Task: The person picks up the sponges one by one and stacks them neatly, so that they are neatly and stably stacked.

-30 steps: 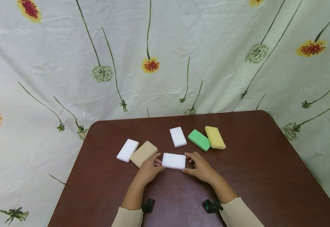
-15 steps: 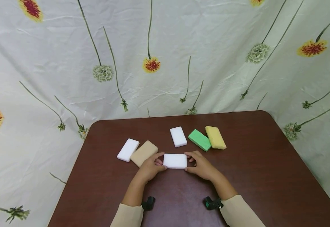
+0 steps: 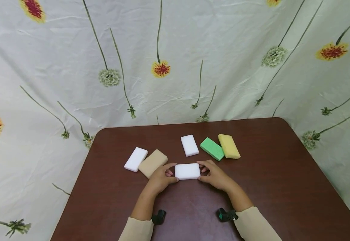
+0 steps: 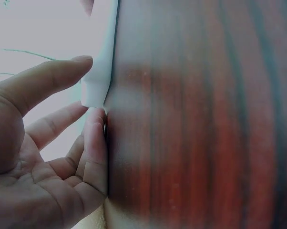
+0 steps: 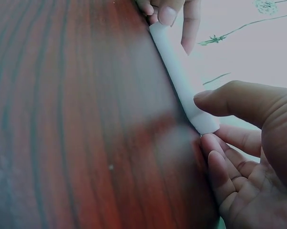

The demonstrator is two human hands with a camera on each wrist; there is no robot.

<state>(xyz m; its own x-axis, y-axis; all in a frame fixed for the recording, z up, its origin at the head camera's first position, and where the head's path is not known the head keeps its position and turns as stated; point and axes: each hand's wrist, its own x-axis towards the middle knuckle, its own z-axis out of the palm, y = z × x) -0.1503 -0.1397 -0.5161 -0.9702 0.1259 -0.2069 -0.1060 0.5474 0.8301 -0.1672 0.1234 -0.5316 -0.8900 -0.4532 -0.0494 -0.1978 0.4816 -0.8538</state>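
Observation:
A white rectangular sponge (image 3: 187, 171) lies on the table between the two hands, its long side running left to right. My left hand (image 3: 160, 177) holds its left end, thumb at the near corner and index finger at the far one. The right end is held the same way by my right hand (image 3: 215, 175). In the left wrist view the thumb touches the end of the white sponge (image 4: 99, 67), with the other fingers below. From the right wrist, the white sponge (image 5: 174, 67) shows its near edge low against the tabletop. A beige sponge (image 3: 152, 164) lies just beyond my left hand.
On the brown table (image 3: 283, 187), another white sponge (image 3: 135, 159) touches the beige one at left. Farther back lie a third white sponge (image 3: 189, 145), a green sponge (image 3: 212, 149) and a yellow sponge (image 3: 229, 146). A flowered cloth (image 3: 175, 93) hangs behind.
The white sponge has shifted slightly right with both hands and turned a little, so its long edges lie more level. The other sponges keep their places.

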